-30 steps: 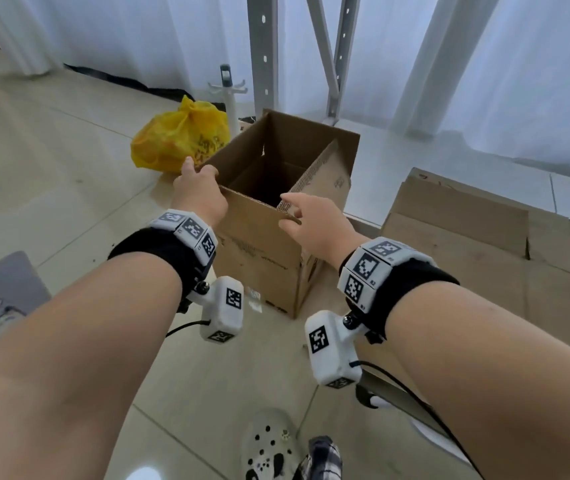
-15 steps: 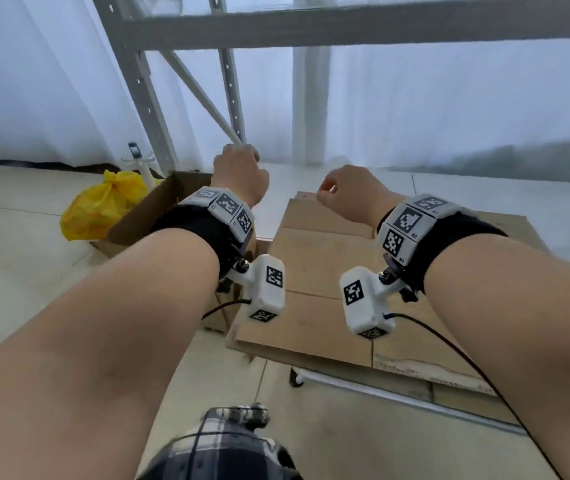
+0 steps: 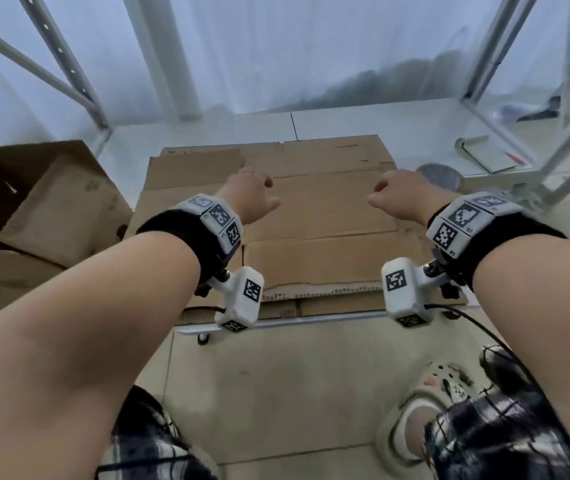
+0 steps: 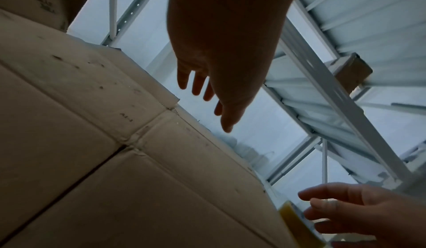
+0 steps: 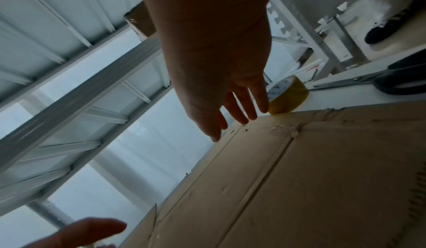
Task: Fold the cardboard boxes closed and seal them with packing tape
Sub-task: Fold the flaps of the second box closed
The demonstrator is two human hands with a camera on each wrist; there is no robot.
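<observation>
Reaching out with fingers loosely spread and holding nothing, the left hand (image 3: pixel 249 195) and right hand (image 3: pixel 403 195) are hovering over the flattened brown cardboard boxes (image 3: pixel 311 216) stacked on the low white platform (image 3: pixel 311 322) — likely about to lift one; a yellow packing-tape roll (image 5: pixel 288 95) is waiting at the platform's right edge.

Flattened brown cardboard boxes (image 3: pixel 314 216) are stacked flat beneath both hands; a yellow packing tape roll (image 5: pixel 288 97) is seen just beyond the right fingertips.
</observation>
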